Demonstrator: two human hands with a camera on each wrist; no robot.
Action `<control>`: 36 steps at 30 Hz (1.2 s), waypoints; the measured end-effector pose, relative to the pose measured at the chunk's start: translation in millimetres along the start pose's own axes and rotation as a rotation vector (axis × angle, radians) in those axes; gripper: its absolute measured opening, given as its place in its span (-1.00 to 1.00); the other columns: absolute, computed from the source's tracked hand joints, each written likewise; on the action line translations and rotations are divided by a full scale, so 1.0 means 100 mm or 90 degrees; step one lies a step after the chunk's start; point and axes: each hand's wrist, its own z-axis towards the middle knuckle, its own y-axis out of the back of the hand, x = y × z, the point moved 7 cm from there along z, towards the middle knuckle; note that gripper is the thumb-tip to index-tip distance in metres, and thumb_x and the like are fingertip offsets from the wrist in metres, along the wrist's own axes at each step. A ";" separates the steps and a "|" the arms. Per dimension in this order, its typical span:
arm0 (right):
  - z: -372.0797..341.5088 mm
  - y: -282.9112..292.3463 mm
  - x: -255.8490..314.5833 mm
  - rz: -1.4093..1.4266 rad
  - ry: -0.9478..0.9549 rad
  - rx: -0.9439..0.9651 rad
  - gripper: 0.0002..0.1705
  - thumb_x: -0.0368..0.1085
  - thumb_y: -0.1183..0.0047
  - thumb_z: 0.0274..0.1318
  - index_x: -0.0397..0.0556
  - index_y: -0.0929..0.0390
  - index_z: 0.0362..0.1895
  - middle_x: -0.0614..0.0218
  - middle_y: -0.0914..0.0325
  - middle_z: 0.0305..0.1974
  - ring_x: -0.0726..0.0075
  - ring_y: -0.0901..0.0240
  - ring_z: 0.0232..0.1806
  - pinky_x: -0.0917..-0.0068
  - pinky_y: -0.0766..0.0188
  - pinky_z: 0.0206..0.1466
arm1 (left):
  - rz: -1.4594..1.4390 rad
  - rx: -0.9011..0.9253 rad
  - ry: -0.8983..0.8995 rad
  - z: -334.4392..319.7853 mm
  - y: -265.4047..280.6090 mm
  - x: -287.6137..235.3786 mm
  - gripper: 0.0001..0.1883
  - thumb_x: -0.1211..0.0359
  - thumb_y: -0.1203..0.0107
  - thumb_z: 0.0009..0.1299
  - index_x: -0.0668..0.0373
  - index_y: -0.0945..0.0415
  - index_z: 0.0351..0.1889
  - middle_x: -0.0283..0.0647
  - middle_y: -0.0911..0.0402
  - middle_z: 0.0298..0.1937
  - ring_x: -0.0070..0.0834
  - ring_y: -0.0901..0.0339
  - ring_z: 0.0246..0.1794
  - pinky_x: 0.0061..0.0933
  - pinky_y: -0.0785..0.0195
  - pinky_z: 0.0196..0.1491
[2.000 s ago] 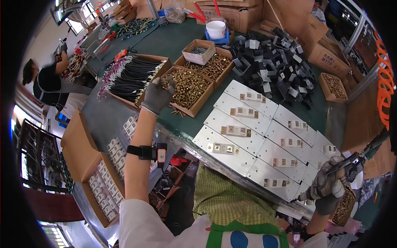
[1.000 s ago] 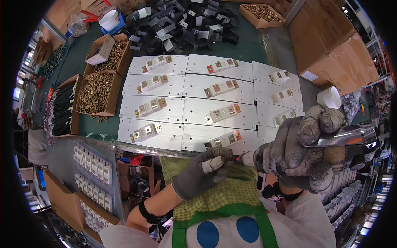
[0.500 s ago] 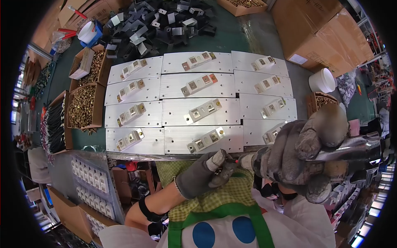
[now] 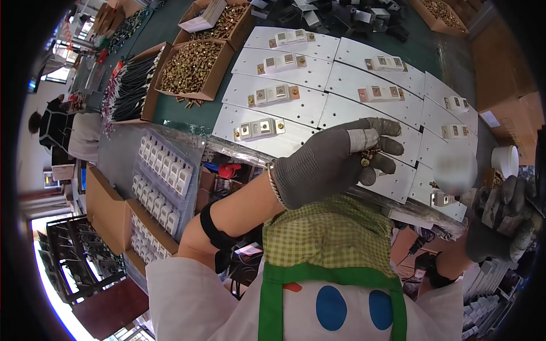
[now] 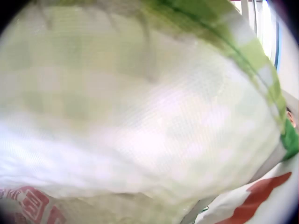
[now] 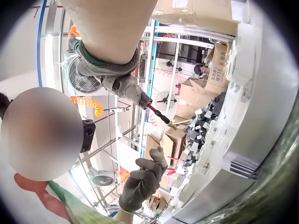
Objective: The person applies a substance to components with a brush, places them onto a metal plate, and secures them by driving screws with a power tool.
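My gloved left hand (image 4: 335, 162) is over the front of the metal plates (image 4: 278, 116), fingers curled round several brass screws (image 4: 367, 159). At the right edge of the head view, my gloved right hand (image 4: 500, 219) grips a power screwdriver, mostly hidden there. Its red and black bit (image 6: 161, 116) shows in the right wrist view, with a small brass-coloured piece at the tip. Each visible plate bears a white plastic block (image 4: 260, 129), several with brass screws in their ends. The left wrist view is filled by a green checked apron (image 5: 107, 74).
Left of the plates are a cardboard box of brass screws (image 4: 190, 68) and a box of black cables (image 4: 133, 85). Black brackets (image 4: 352, 17) lie piled behind. White blocks in trays (image 4: 162, 165) stand at left, a white tub (image 4: 505, 161) at right. Another person (image 4: 68, 128) is far left.
My left hand went from the screw box to the screwdriver's bit, and is now apart from it with screws. My right hand has moved to the right edge as the head view turned.
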 end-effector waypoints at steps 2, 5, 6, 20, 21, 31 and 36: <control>-0.02 0.03 -0.05 -0.003 -0.013 0.028 -0.43 -0.13 0.01 0.01 -0.01 -0.06 0.05 0.38 -0.15 -0.33 0.42 -0.11 -0.28 0.35 -0.27 -0.22 | 0.037 -0.001 -0.026 -0.04 0.00 -0.09 -0.60 0.23 0.18 0.38 0.24 -0.25 0.11 -0.27 -0.44 -0.17 -0.70 -0.15 -0.58 -0.71 -0.05 -0.49; 0.00 -0.04 -0.07 0.015 -0.027 0.101 -0.39 -0.17 -0.05 -0.05 -0.02 -0.09 0.08 0.32 -0.19 -0.24 0.41 -0.16 -0.29 0.47 -0.26 -0.30 | 0.058 0.013 -0.080 -0.02 -0.01 -0.20 -0.60 0.26 0.15 0.37 0.26 -0.24 0.11 -0.29 -0.42 -0.22 -0.76 -0.08 -0.62 -0.79 0.02 -0.55; 0.01 -0.04 -0.04 0.023 -0.030 0.122 -0.38 -0.17 -0.06 -0.04 -0.03 -0.10 0.10 0.30 -0.21 -0.21 0.39 -0.18 -0.30 0.45 -0.30 -0.33 | 0.078 -0.023 -0.085 -0.03 0.04 -0.24 -0.61 0.25 0.16 0.38 0.27 -0.24 0.10 -0.32 -0.40 -0.28 -0.78 -0.06 -0.63 -0.83 0.07 -0.61; -0.33 0.27 -0.10 -0.087 -0.020 -0.096 -0.22 -0.27 -0.23 -0.13 0.00 -0.09 0.18 0.24 -0.26 0.00 0.33 -0.37 -0.30 0.33 -0.45 -0.45 | 0.052 -0.073 -0.139 -0.15 0.00 -0.41 -0.51 0.30 0.13 0.38 0.33 -0.09 0.22 -0.08 -0.45 -0.10 -0.64 -0.41 -0.39 -0.79 -0.11 -0.62; -0.34 0.26 -0.10 -0.084 -0.011 -0.099 -0.25 -0.31 -0.23 -0.13 0.00 -0.10 0.15 0.21 -0.28 -0.01 0.33 -0.40 -0.25 0.31 -0.47 -0.33 | 0.048 -0.113 -0.138 -0.09 -0.04 -0.31 -0.50 0.30 0.12 0.38 0.33 -0.09 0.22 -0.05 -0.43 -0.07 -0.62 -0.41 -0.38 -0.78 -0.13 -0.60; -0.43 0.27 -0.18 -0.114 0.008 -0.061 -0.35 -0.48 -0.18 -0.14 -0.11 -0.15 0.08 0.10 -0.35 -0.03 0.36 -0.46 -0.09 0.42 -0.46 -0.04 | 0.069 -0.051 0.061 0.21 -0.15 0.46 -0.63 0.14 0.08 0.36 0.25 -0.35 -0.07 -0.34 -0.43 -0.51 -0.67 -0.18 -0.71 -0.70 -0.03 -0.64; -0.58 0.31 -0.27 -0.190 -0.168 -0.107 -0.32 -0.34 -0.22 -0.14 0.02 -0.17 0.11 0.26 -0.30 -0.05 0.38 -0.33 -0.04 0.42 -0.40 0.00 | 0.076 -0.050 0.061 0.34 -0.26 0.64 -0.62 0.11 0.06 0.35 0.22 -0.37 -0.07 -0.32 -0.47 -0.37 -0.67 -0.24 -0.60 -0.68 -0.11 -0.53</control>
